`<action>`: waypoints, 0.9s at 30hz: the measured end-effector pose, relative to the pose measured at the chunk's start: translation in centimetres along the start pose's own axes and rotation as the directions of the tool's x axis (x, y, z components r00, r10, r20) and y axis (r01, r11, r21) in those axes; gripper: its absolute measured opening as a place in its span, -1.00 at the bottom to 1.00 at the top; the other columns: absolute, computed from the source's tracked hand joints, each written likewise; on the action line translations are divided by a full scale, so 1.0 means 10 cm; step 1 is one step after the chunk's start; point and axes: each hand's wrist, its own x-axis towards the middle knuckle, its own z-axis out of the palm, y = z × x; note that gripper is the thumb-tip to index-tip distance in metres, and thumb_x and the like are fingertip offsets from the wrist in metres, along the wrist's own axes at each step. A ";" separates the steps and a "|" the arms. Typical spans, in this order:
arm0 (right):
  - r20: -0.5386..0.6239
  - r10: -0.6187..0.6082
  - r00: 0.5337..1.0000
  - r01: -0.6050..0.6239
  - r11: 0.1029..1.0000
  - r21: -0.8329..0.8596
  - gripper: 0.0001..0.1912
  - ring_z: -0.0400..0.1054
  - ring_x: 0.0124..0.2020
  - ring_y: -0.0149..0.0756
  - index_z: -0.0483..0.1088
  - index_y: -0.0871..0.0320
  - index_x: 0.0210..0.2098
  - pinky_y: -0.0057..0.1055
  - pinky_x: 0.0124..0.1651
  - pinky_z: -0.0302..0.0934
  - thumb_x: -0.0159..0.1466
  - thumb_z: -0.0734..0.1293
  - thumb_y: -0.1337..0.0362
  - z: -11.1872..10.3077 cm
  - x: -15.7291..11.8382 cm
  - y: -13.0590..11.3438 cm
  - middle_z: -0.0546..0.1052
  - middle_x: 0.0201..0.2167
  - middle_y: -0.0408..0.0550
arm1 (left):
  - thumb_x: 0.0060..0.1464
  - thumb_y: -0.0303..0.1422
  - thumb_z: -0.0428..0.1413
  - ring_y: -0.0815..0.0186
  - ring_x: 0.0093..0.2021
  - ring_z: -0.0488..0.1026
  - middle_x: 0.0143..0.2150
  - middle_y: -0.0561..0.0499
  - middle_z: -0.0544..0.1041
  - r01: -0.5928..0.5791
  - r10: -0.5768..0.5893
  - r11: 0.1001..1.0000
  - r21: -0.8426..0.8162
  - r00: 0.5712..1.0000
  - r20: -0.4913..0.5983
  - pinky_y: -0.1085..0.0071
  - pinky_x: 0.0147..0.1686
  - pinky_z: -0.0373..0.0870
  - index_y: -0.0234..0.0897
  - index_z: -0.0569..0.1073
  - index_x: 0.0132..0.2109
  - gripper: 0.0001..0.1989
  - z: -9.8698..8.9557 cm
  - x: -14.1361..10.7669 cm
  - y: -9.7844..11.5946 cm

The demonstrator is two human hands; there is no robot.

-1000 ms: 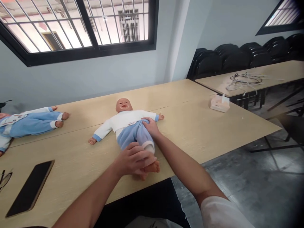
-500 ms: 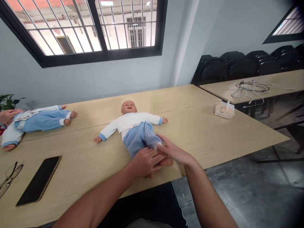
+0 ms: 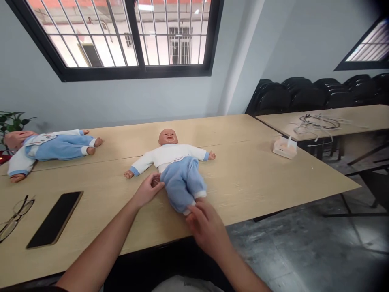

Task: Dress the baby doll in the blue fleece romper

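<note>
A baby doll (image 3: 168, 137) lies on its back on the table, arms spread, in a white top (image 3: 170, 155) with blue cuffs and blue trousers (image 3: 179, 178) with white ankle cuffs. My left hand (image 3: 148, 190) is at the doll's hip, thumb and fingers closed on the side of the trousers near the waist. Down at the legs, my right hand (image 3: 208, 227) pinches the white ankle cuff of the trouser leg nearer my left. That hand hides the doll's feet.
A second doll (image 3: 60, 147) in like clothes lies at the left. Nearer me are a phone (image 3: 56, 219) and glasses (image 3: 13, 221). A tissue box (image 3: 285, 147) stands at the right of the table (image 3: 249, 178); cables (image 3: 319, 123) lie on another table, before stacked black chairs (image 3: 300, 95).
My left hand has moved from the doll's ankles up to its hip. My right hand has shifted from the one trouser leg to the other's cuff. The view has tilted slightly.
</note>
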 end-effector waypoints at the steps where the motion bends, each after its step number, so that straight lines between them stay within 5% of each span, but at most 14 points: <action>1: 0.038 -0.017 0.999 0.018 1.000 -0.011 -0.57 0.43 0.08 0.07 0.37 -0.01 0.20 0.10 0.12 0.39 0.34 0.34 0.29 0.06 -0.09 -0.08 0.52 0.04 0.16 | 0.11 0.04 0.25 0.23 -0.20 0.46 -0.19 0.00 0.54 0.005 -0.005 1.000 0.008 1.000 0.022 0.32 -0.16 0.39 -0.29 0.46 0.03 -0.46 0.01 -0.03 0.00; 5: 0.000 0.046 0.999 -0.046 0.993 -0.106 -0.45 0.41 0.13 0.14 0.28 0.02 0.25 0.17 0.14 0.38 0.28 0.36 0.35 0.24 -0.22 -0.11 0.47 0.10 0.20 | 0.08 0.10 0.23 0.28 -0.32 0.36 -0.32 0.06 0.47 -0.010 0.009 0.999 0.050 1.000 0.021 0.37 -0.27 0.31 -0.28 0.49 -0.15 -0.50 0.07 -0.07 0.08; 9: -0.060 0.052 0.997 -0.061 0.986 -0.156 -0.43 0.40 0.16 0.14 0.26 0.06 0.26 0.14 0.14 0.39 0.27 0.31 0.40 0.23 -0.10 0.08 0.47 0.12 0.21 | 0.09 0.19 0.17 0.25 -0.24 0.40 -0.29 0.05 0.48 -0.001 0.007 0.996 -0.094 0.998 0.065 0.34 -0.19 0.36 -0.25 0.44 -0.19 -0.46 0.09 -0.06 0.10; 13: -0.119 0.151 0.981 -0.153 0.988 -0.005 -0.46 0.43 0.13 0.11 0.34 0.12 0.17 0.08 0.12 0.41 0.19 0.30 0.40 0.09 0.04 0.18 0.49 0.12 0.20 | 0.05 0.23 0.20 0.14 -0.12 0.49 -0.19 -0.06 0.58 0.026 0.006 0.974 -0.226 0.990 0.141 0.24 -0.08 0.43 -0.26 0.47 -0.07 -0.37 0.10 -0.09 0.07; 17: -0.084 0.464 0.882 -0.388 0.815 0.430 -0.64 0.54 -0.15 -0.03 0.41 0.12 0.01 -0.09 -0.08 0.49 0.22 0.36 0.22 -0.11 0.17 0.26 0.59 -0.15 0.07 | 0.08 0.07 0.29 0.02 0.12 0.50 0.11 -0.20 0.58 0.114 0.030 0.912 -0.394 0.940 0.341 0.09 0.15 0.41 -0.22 0.49 0.14 -0.39 0.10 -0.11 0.05; 21: -0.083 0.643 0.761 -0.450 0.617 0.646 -0.61 0.54 -0.22 -0.10 0.47 0.12 -0.04 -0.21 -0.19 0.48 0.21 0.42 0.05 -0.29 0.29 0.37 0.61 -0.17 0.05 | 0.13 -0.05 0.29 0.02 0.15 0.50 0.14 -0.20 0.59 0.191 0.023 0.877 -0.441 0.900 0.436 0.03 0.27 0.31 -0.23 0.57 0.07 -0.53 0.07 -0.12 0.01; 24: -0.075 0.722 0.688 -0.469 0.521 0.713 -0.49 0.44 -0.47 -0.26 0.49 0.13 0.00 -0.35 -0.50 0.36 0.19 0.44 -0.07 -0.38 0.35 0.43 0.59 -0.27 -0.01 | 0.08 -0.09 0.32 0.02 0.21 0.47 0.16 -0.20 0.57 0.096 0.105 0.858 -0.505 0.929 0.355 0.01 0.33 0.25 -0.23 0.53 0.15 -0.46 0.06 -0.13 0.01; 27: -0.066 0.757 0.650 -0.447 0.451 0.773 -0.41 0.34 -0.56 -0.38 0.51 0.14 0.01 -0.43 -0.60 0.27 0.15 0.48 -0.12 -0.44 0.39 0.46 0.58 -0.26 -0.03 | 0.07 -0.08 0.31 0.04 0.23 0.45 0.20 -0.18 0.54 -0.034 0.176 0.893 -0.450 0.944 0.278 0.07 0.27 0.33 -0.19 0.41 0.27 -0.34 0.08 -0.15 0.04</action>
